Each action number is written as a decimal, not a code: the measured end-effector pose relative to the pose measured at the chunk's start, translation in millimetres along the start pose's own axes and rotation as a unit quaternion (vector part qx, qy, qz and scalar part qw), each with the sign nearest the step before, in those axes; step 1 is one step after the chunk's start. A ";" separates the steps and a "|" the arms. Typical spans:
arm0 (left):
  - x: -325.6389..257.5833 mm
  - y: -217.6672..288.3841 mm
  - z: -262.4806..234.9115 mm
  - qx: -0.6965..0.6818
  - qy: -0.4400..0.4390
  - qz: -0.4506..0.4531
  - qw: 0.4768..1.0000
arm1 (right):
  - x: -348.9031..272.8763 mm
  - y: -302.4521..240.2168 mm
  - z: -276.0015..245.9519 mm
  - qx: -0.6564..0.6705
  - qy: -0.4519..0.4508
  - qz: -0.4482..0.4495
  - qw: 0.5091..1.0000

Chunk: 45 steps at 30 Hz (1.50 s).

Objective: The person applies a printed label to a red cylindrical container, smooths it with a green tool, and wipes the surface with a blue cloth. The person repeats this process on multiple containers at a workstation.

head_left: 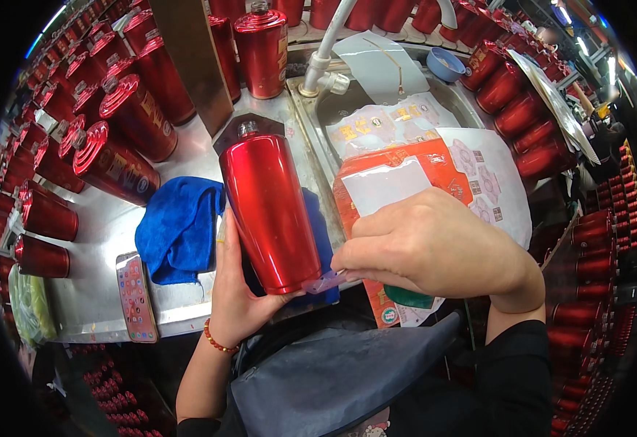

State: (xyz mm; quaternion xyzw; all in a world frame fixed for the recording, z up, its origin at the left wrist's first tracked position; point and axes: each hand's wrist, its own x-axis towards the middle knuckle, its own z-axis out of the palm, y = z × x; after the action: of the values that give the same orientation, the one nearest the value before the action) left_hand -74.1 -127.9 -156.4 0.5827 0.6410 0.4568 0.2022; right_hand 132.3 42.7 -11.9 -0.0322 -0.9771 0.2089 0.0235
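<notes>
A glossy red bottle (pixel 269 204) with a bare threaded neck lies tilted in front of me, its neck pointing away and its base toward me. My left hand (pixel 238 291) holds it at the base, thumb along the left side. My right hand (pixel 428 244) pinches a small translucent purplish film (pixel 323 282), which reaches the bottle's lower right edge. It looks like a transfer decal, though its print is too small to make out. Beneath the bottle is a dark pad, mostly hidden. This bottle's visible side is plain, while a finished-looking bottle (pixel 131 116) at left carries gold print.
A blue cloth (pixel 180 229) and a phone (pixel 136 298) lie left on the metal counter (pixel 104 255). Printed decal sheets (pixel 489 171) cover the sink at right, below a white faucet (pixel 318 69). A blue bowl (pixel 446 64) stands behind. Red bottles crowd both sides.
</notes>
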 end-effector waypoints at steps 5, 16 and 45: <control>0.3 -2.7 1.1 -0.004 0.000 0.002 1.000 | 0.4 0.1 -0.7 0.005 -0.001 0.003 1.000; 0.6 -2.9 -0.7 0.067 0.013 0.051 0.996 | 1.9 -2.0 -5.0 -0.020 0.017 -0.003 1.000; 2.9 -1.6 -4.1 -0.048 0.003 0.008 0.999 | 91.2 39.6 6.5 0.053 0.018 0.025 0.998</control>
State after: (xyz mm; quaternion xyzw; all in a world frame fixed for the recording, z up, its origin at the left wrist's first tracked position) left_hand -79.0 -126.5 -154.8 0.5758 0.6143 0.4904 0.2247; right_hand 43.2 82.8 -31.1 -0.0590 -0.9630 0.2602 0.0378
